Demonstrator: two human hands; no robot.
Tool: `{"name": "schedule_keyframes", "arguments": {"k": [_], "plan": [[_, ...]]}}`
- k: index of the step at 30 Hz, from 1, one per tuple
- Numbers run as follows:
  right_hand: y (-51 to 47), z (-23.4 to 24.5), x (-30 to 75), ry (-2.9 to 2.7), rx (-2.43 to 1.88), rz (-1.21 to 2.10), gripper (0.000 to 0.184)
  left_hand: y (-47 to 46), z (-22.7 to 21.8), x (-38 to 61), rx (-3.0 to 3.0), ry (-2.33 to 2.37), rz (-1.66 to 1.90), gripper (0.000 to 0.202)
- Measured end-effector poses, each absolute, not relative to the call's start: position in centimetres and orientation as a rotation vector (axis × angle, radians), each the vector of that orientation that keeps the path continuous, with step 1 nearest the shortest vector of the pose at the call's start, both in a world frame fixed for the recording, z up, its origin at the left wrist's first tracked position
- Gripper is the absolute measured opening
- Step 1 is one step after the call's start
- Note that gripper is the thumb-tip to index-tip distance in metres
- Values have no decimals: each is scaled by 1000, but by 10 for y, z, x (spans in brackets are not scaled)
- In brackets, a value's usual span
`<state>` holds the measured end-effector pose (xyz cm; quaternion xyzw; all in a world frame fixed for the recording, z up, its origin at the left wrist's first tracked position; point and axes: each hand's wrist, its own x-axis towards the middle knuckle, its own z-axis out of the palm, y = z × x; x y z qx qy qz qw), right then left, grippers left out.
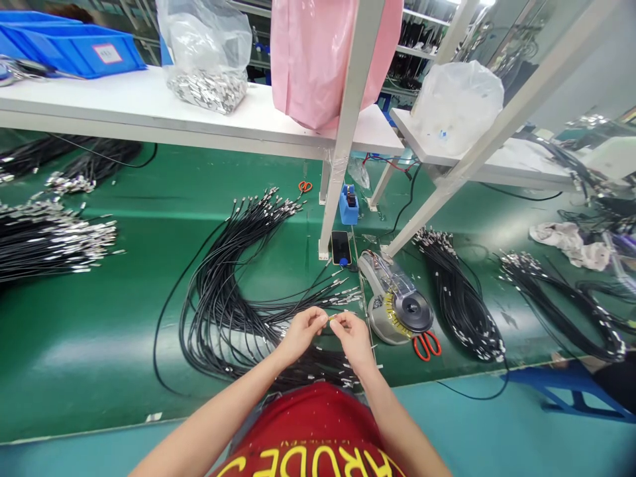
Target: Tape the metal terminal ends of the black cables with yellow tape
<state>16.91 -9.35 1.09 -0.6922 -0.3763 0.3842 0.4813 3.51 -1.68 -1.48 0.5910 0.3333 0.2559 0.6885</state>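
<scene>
My left hand [304,329] and my right hand [354,334] meet over the green table [99,318], fingers pinched together on a small yellowish cable end [332,318] between them. Just beyond and under the hands lies a big bundle of black cables with metal tips [233,291]. A tape dispenser [397,301] sits right of my right hand, with red scissors [427,344] beside it.
More cable bundles lie at left [50,238] and right [462,298]. A phone [340,247] and blue box [348,204] stand by the white shelf post [342,132]. The shelf holds a blue bin [74,46], a bag of metal parts [206,53] and a pink bag [311,59].
</scene>
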Motion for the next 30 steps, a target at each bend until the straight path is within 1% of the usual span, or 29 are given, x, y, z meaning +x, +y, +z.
{"name": "schedule_keyframes", "arguments": {"k": [10, 17, 30], "plan": [[-92, 5, 167, -905, -1700, 912, 17, -15, -15, 33, 1324, 731, 557, 32], [-99, -4, 166, -915, -1649, 938, 12, -14, -16, 33, 1328, 759, 547, 31], [-95, -11, 164, -863, -1637, 909, 18, -16, -15, 33, 1369, 763, 559, 31]]}}
